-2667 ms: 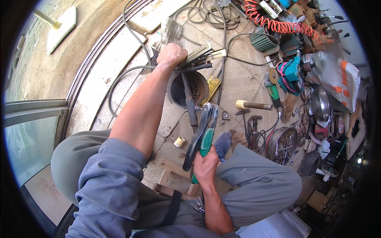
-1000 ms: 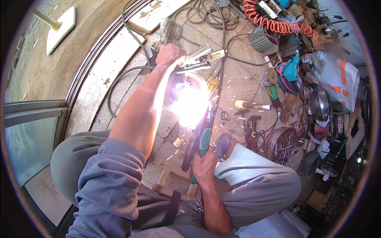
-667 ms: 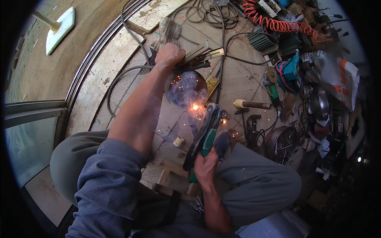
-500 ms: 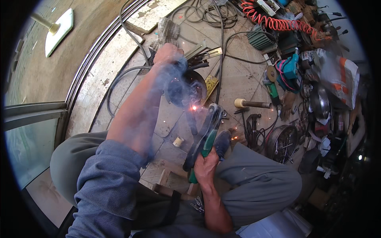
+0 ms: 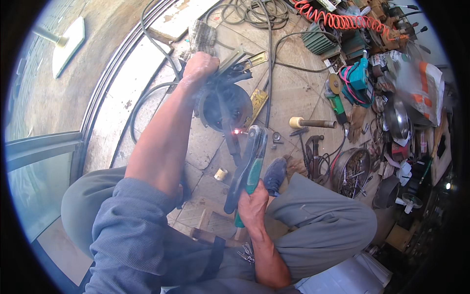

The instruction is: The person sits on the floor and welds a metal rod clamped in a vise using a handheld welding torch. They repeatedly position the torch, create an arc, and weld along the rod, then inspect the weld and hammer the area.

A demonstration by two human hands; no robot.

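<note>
- Head view: the left hand point(image 5: 199, 66) is stretched out ahead, fingers wrapped tight around a bundle of metal strips point(image 5: 240, 61) at the top edge of a round dark metal part point(image 5: 223, 105) that lies on the tiled floor point(image 5: 293, 93).
- The right hand point(image 5: 252, 206) is near the body, between the knees, closed firmly on the green handle of an electrode holder point(image 5: 247, 169).
- The holder points up and away from that hand; its head sits just beside a small red-orange glowing spot point(image 5: 238, 131) on a dark metal bar point(image 5: 230, 134) below the round part.
- The two hands are well apart, the round part between them and closer to the left one.
- To the right lie a hammer point(image 5: 311, 122), a green angle grinder point(image 5: 335, 98) and a coiled orange hose point(image 5: 342, 20).
</note>
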